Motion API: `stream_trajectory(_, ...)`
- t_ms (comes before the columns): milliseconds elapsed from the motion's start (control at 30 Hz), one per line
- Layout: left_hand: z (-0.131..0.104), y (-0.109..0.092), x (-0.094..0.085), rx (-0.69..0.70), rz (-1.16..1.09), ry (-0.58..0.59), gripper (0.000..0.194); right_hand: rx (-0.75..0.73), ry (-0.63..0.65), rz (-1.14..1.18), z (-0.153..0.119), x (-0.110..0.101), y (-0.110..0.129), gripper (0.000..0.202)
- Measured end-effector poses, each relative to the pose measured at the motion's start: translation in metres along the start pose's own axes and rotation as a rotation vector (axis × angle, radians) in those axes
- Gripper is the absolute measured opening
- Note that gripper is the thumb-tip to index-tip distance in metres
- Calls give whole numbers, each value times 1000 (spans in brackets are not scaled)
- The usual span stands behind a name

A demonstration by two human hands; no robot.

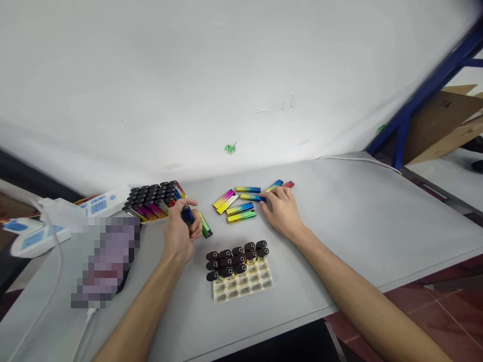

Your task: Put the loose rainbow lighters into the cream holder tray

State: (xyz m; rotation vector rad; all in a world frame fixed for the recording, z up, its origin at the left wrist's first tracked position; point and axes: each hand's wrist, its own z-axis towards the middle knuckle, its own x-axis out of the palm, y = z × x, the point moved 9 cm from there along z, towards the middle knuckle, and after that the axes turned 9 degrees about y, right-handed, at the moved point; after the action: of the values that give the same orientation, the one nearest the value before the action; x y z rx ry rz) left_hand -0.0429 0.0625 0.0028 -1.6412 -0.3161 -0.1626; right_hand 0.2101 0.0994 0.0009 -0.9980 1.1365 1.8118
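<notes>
The left grip clamps a blue lighter; just below-right, a cream tray holds black-capped lighters. The right grip rests apart on loose lighters.

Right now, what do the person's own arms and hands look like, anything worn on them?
Both forearms are bare as far as the frame shows: no sleeves in view. The left hand and right hand wear no gloves, and I see no watch, bracelet, ring or markings, though fine detail is too small to rule out.

White power strips with blue sockets lie at left table edge; brown cardboard sheets lean behind blue metal frame.
</notes>
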Motion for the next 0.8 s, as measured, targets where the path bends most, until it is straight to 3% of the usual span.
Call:
stream_trajectory(233,-2,-4,-1,39,-21,-25,13,7,7,5,-2,0,1,28)
stream_trajectory(400,-1,-5,-4,74,-20,-27,27,15,10,4,-4,2,0,29)
stream_trajectory(600,0,-2,-1,29,-13,-7,14,19,12,3,-4,2,-1,29)
stream_trajectory(800,-2,-2,4,2,-82,43,13,22,13,14,-4,2,-2,29)
